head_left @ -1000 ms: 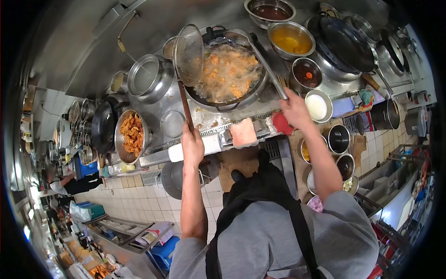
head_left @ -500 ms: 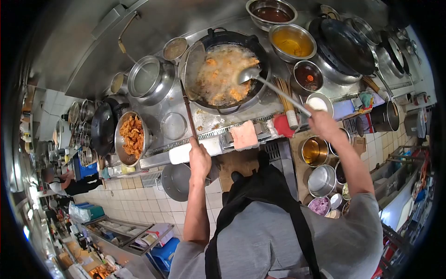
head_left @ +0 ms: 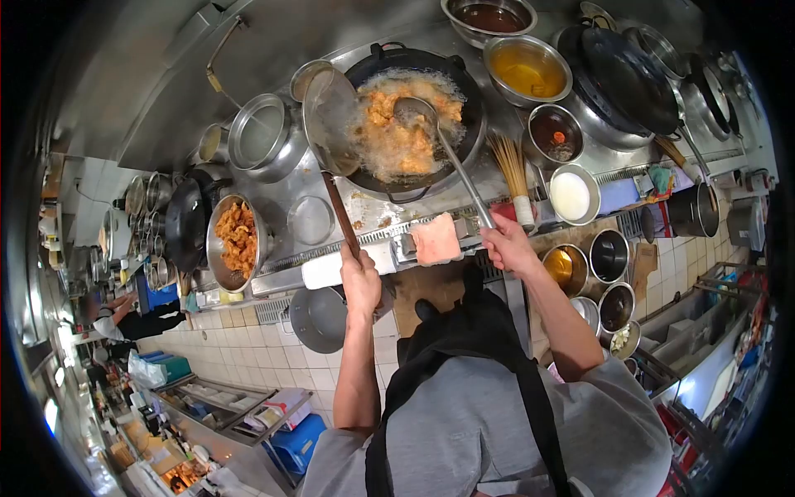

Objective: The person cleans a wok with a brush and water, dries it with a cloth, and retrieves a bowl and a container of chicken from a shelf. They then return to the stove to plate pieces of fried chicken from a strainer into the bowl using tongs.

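My left hand (head_left: pixel 361 282) is wrapped round the wooden handle of a wide wire strainer (head_left: pixel 330 116), whose mesh head hangs over the left rim of a black wok (head_left: pixel 470 137). In my right hand (head_left: pixel 509 244) is the long metal handle of a ladle (head_left: pixel 451 153). Its bowl dips into the bubbling oil among golden-brown fried pieces (head_left: pixel 406 124). Foam covers most of the oil. A metal bowl of fried pieces (head_left: pixel 236 236) stands on the left of the stove.
Right of the wok are a bowl of yellow oil (head_left: pixel 526 68), a bamboo brush (head_left: pixel 509 170), a white-filled bowl (head_left: pixel 571 195) and a dark sauce pot (head_left: pixel 553 134). A folded pink cloth (head_left: pixel 436 239) lies on the front edge. Another person (head_left: pixel 124 319) stands far left.
The ladle has swung left and its bowl now sits nearer the wok's middle. My right hand has come left and down. The strainer head has shifted left, and more fried pieces show.
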Demonstrator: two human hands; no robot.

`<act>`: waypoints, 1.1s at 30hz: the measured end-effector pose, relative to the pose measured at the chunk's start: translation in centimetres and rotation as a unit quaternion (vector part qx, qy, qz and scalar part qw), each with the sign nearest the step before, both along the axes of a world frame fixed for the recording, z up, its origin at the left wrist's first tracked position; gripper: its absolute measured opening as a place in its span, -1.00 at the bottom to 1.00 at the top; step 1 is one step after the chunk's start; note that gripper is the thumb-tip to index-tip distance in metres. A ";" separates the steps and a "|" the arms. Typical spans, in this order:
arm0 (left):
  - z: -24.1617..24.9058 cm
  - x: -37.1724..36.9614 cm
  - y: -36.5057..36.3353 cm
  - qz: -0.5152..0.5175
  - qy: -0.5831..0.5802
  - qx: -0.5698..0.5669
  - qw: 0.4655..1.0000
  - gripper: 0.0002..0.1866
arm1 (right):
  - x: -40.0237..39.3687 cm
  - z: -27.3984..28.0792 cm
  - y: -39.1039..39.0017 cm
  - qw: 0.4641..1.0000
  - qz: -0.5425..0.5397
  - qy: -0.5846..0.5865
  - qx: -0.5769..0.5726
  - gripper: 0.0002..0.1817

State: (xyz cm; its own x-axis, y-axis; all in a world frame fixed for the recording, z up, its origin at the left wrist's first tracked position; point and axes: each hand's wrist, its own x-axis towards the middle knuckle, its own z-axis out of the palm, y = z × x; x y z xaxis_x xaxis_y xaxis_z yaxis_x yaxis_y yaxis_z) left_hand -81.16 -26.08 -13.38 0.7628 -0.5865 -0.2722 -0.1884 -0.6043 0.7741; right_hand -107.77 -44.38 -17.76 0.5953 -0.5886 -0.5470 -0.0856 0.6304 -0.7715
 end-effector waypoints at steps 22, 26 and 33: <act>-6.6 -3.3 -3.1 0.004 0.023 -0.053 0.998 -0.73 | 4.9 -0.2 -2.6 0.986 -0.062 -0.061 0.145 -0.72; -7.0 -2.7 -2.9 -0.022 0.005 -0.088 0.996 -0.72 | 3.6 0.4 -3.7 0.959 -0.039 -0.131 0.248 -0.83; -5.0 -1.8 -3.4 -0.058 -0.084 -0.074 0.992 -0.56 | 4.5 2.3 -1.5 0.987 -0.011 -0.034 0.160 -0.73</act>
